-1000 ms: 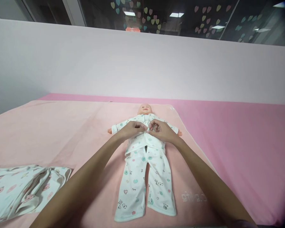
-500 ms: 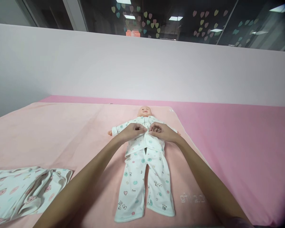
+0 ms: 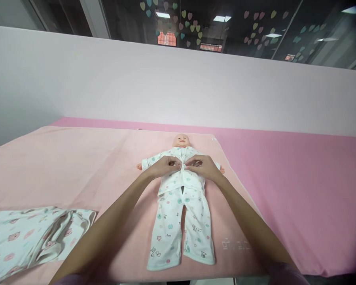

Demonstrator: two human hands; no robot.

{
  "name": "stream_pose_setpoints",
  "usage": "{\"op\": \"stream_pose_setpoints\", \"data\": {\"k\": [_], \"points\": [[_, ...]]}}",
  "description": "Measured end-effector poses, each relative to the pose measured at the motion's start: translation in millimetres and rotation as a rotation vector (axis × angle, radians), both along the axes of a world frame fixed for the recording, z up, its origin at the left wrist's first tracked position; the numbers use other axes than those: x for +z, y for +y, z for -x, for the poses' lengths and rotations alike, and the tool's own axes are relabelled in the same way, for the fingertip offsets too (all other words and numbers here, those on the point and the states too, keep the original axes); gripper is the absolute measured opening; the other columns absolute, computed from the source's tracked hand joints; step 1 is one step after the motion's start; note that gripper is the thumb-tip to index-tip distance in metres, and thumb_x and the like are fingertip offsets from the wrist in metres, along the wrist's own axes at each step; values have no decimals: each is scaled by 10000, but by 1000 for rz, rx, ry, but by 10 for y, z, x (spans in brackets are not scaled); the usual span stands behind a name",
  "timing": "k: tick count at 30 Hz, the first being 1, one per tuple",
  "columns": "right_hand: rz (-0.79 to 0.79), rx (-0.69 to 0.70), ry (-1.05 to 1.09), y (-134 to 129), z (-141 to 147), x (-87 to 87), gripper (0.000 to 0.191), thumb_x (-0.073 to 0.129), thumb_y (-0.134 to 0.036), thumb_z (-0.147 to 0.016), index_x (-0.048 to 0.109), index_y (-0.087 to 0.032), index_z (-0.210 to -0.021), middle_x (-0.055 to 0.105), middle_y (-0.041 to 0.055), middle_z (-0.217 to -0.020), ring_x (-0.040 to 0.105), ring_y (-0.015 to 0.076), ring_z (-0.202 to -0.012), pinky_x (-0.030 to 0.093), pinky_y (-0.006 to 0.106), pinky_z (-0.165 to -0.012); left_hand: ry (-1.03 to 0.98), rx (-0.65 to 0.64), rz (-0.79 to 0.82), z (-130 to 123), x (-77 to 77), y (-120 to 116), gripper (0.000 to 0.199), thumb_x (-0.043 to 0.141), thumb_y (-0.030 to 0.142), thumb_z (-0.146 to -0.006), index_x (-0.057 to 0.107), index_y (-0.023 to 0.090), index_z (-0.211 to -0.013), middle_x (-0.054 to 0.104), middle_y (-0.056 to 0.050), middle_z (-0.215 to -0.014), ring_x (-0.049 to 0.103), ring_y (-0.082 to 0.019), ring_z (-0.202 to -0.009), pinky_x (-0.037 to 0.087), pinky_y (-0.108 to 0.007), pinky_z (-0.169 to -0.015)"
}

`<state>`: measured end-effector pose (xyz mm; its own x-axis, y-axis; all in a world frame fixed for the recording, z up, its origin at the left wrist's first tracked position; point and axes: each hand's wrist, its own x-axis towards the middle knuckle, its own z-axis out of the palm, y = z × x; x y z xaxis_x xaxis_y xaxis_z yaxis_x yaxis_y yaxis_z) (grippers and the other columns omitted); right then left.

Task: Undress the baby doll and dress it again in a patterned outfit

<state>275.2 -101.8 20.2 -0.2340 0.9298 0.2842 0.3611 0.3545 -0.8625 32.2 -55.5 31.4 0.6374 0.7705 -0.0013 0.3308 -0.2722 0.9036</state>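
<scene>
A baby doll (image 3: pixel 182 140) lies on its back in a white printed jacket (image 3: pixel 172 183) and matching trousers (image 3: pixel 167 229). Over the doll's chest, my left hand (image 3: pixel 166 165) pinches one front edge of the jacket. From the other side, my right hand (image 3: pixel 204 166) pinches the opposite edge at the front opening. Both sets of fingertips nearly meet at the middle of the jacket, where a small pale fastening shows between them. Below my hands the jacket front hangs slightly apart above the trousers. The doll's arms are stretched out sideways in the sleeves.
A folded white printed cloth (image 3: pixel 20 241) lies at the left front. Under the doll is a peach blanket (image 3: pixel 77 166), spread over a pink sheet (image 3: pixel 299 190). A white wall panel (image 3: pixel 178 87) stands behind, with dark windows above it.
The view has shifted slightly, bringing the table's front edge into sight. My hands stay at the jacket front, with the right fingers a little less curled.
</scene>
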Motion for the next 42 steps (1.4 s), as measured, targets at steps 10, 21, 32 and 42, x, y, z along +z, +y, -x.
{"op": "stream_pose_setpoints", "data": {"k": [10, 21, 32, 42], "points": [[73, 43, 135, 101, 13, -201, 415, 905, -555, -712, 775, -229, -935, 753, 42, -921, 638, 181, -773, 523, 342, -746, -34, 56, 91, -44, -87, 18, 336, 785, 503, -801, 801, 188, -917, 532, 14, -703, 356, -103, -632, 281, -268, -609], [57, 49, 180, 132, 18, -264, 435, 943, -534, -677, 689, -226, -850, 717, 24, -906, 597, 169, -748, 477, 326, -702, -32, 87, 34, -121, -75, -45, 334, 792, 483, -794, 776, 159, -877, 665, -19, -804, 424, -102, -655, 306, -243, -602], [15, 24, 49, 69, 71, -150, 391, 927, -490, -727, 660, -236, -855, 688, -4, -846, 567, 156, -706, 460, 318, -674, -38, 158, 14, -131, 0, -115, 265, 756, 422, -814, 805, 168, -872, 651, -25, -851, 438, -91, -625, 328, -246, -570], [-32, 19, 6, 55, 91, -142, 229, 813, -330, -811, 612, -221, -805, 679, 0, -851, 560, 149, -709, 470, 311, -679, 81, 266, -75, -289, 51, -326, 269, 747, 433, -831, 713, 167, -826, 639, -13, -793, 545, -142, -692, 388, -268, -624]]}}
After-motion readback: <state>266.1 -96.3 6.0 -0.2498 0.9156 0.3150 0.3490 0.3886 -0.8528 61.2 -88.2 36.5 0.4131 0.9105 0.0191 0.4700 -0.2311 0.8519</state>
